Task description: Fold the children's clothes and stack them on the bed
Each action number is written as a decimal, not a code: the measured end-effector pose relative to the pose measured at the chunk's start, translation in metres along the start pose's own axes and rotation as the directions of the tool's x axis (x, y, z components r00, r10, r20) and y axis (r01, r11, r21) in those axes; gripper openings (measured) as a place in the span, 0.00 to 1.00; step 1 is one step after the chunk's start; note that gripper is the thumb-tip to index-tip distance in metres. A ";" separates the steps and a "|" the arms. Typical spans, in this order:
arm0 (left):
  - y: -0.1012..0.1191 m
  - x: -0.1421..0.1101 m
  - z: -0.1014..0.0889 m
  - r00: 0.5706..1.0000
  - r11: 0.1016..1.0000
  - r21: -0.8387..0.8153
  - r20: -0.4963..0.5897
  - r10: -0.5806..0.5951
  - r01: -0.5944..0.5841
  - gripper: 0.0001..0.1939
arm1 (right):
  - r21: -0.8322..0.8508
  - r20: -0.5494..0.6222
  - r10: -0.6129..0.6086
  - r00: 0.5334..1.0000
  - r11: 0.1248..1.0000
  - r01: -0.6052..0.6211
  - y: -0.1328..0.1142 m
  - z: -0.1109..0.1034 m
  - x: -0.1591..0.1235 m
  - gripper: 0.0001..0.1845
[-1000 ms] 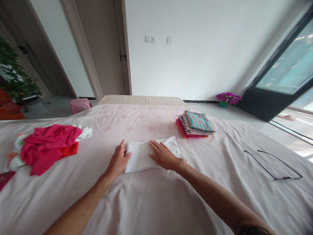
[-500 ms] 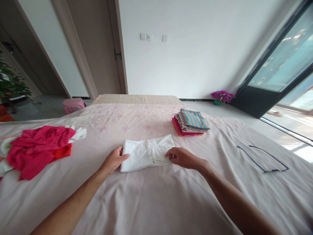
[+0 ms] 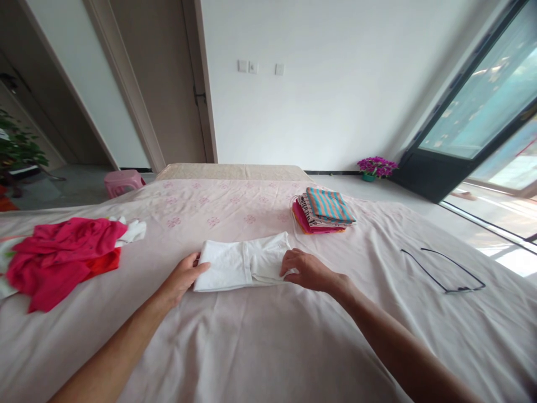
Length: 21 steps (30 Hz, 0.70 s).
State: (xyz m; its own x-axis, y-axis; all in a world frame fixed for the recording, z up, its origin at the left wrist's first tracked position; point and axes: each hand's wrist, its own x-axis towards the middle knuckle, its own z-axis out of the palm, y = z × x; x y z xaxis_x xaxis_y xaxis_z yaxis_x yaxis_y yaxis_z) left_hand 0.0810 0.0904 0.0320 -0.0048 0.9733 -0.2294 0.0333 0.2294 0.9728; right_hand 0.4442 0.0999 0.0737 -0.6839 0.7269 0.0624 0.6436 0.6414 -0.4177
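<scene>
A folded white garment (image 3: 226, 265) lies flat on the pale bed sheet (image 3: 251, 347) in front of me; its exact kind cannot be made out. At its left edge, my left hand (image 3: 184, 277) grips the cloth, thumb on top and fingers partly hidden behind the edge. My right hand (image 3: 305, 270) is closed at the opposite end, fingers bent and pressed on the cloth's right edge. Beyond that hand rises a neat stack of folded clothes (image 3: 323, 211), with a blue and orange striped piece uppermost.
A loose heap of pink, red and white clothes (image 3: 67, 252) lies on the left. Eyeglasses (image 3: 455, 289) rest on the sheet at right. Past the bed are a pink stool (image 3: 122, 182), purple flowers (image 3: 376, 166) and a white wall with switches (image 3: 253, 67).
The white garment has shifted slightly left and looks a little longer, with my left hand moving left along with it. My right hand stays at its right edge. The view has turned slightly.
</scene>
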 end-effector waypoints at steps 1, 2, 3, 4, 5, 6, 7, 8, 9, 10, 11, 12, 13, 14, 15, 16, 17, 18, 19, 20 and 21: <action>0.000 -0.001 0.000 1.000 1.000 -0.005 -0.004 0.007 -0.007 0.31 | -0.003 -0.022 0.013 1.000 1.000 -0.013 -0.002 0.001 0.003 0.09; 0.001 -0.001 -0.001 1.000 1.000 -0.012 -0.009 0.015 -0.015 0.31 | -0.007 -0.040 0.034 0.999 0.999 -0.034 -0.003 0.002 0.007 0.08; 0.002 -0.003 -0.002 1.000 1.000 -0.018 -0.017 0.021 -0.022 0.31 | -0.013 -0.050 0.061 0.997 0.998 -0.062 -0.005 0.003 0.011 0.08; 0.003 -0.004 -0.003 0.999 0.999 -0.024 -0.028 0.027 -0.028 0.32 | -0.022 -0.050 0.097 0.994 0.995 -0.098 -0.006 0.004 0.016 0.07; 0.004 -0.006 -0.004 0.999 0.999 -0.030 -0.039 0.033 -0.034 0.32 | -0.037 -0.041 0.138 0.990 0.989 -0.140 -0.007 0.006 0.021 0.07; 0.005 -0.007 -0.005 0.998 0.999 -0.036 -0.045 0.038 -0.039 0.33 | -0.057 -0.032 0.184 0.983 0.981 -0.185 -0.009 0.008 0.026 0.07; 0.006 -0.009 -0.007 0.998 0.998 -0.043 -0.047 0.040 -0.042 0.33 | -0.080 -0.028 0.229 0.973 0.970 -0.231 -0.011 0.011 0.031 0.06; 0.006 -0.011 -0.008 0.998 0.998 -0.049 -0.045 0.041 -0.043 0.33 | -0.104 -0.036 0.270 0.962 0.956 -0.273 -0.012 0.015 0.036 0.06; 0.006 -0.012 -0.009 0.998 0.998 -0.056 -0.039 0.039 -0.041 0.33 | -0.127 -0.055 0.300 0.952 0.944 -0.305 -0.014 0.019 0.039 0.06; 0.005 -0.013 -0.010 0.999 0.997 -0.063 -0.032 0.033 -0.035 0.34 | -0.149 -0.082 0.317 0.945 0.933 -0.327 -0.017 0.024 0.042 0.07; 0.004 -0.013 -0.011 0.999 0.997 -0.069 -0.027 0.025 -0.027 0.34 | -0.169 -0.111 0.323 0.940 0.926 -0.338 -0.019 0.028 0.044 0.09; 0.003 -0.014 -0.012 1.000 0.997 -0.074 -0.022 0.016 -0.018 0.34 | -0.190 -0.137 0.323 0.937 0.919 -0.345 -0.021 0.033 0.045 0.10; 0.002 -0.014 -0.012 1.000 0.997 -0.078 -0.018 0.009 -0.011 0.34 | -0.214 -0.156 0.319 0.935 0.913 -0.347 -0.024 0.036 0.045 0.11; 0.002 -0.013 -0.012 1.000 0.997 -0.082 -0.014 0.005 -0.006 0.34 | -0.240 -0.167 0.311 0.936 0.908 -0.345 -0.027 0.039 0.044 0.12; 0.002 -0.013 -0.012 1.000 0.996 -0.085 -0.010 0.003 -0.004 0.34 | -0.266 -0.170 0.301 0.938 0.903 -0.338 -0.030 0.042 0.043 0.12; 0.002 -0.013 -0.011 1.000 0.996 -0.086 -0.006 0.004 -0.005 0.34 | -0.290 -0.168 0.285 0.944 0.901 -0.324 -0.033 0.044 0.042 0.12; 0.004 -0.013 -0.011 1.000 0.996 -0.086 -0.002 0.007 -0.008 0.34 | -0.303 -0.163 0.265 0.950 0.903 -0.304 -0.035 0.045 0.042 0.12; 0.005 -0.013 -0.010 1.000 0.996 -0.086 -0.001 0.011 -0.011 0.35 | -0.300 -0.155 0.243 0.957 0.912 -0.280 -0.037 0.046 0.042 0.13; 0.008 -0.013 -0.009 1.000 0.996 -0.087 -0.001 0.015 -0.015 0.35 | -0.280 -0.148 0.223 0.963 0.925 -0.257 -0.039 0.046 0.043 0.14; 0.010 -0.013 -0.008 1.000 0.996 -0.089 0.000 0.018 -0.018 0.35 | -0.240 -0.144 0.206 0.968 0.942 -0.236 -0.041 0.047 0.044 0.15; 0.013 -0.014 -0.007 1.000 0.995 -0.093 0.000 0.023 -0.023 0.36 | -0.188 -0.139 0.191 0.972 0.958 -0.215 -0.042 0.047 0.045 0.17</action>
State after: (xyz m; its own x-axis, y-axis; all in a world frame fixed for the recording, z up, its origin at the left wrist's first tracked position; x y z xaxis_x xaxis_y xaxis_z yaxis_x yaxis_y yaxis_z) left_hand 0.0746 0.0801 0.0484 -0.0044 0.9783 -0.2073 -0.0600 0.2066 0.9766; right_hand 0.3702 0.0948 0.0514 -0.4938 0.8629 0.1073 0.8285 0.5043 -0.2435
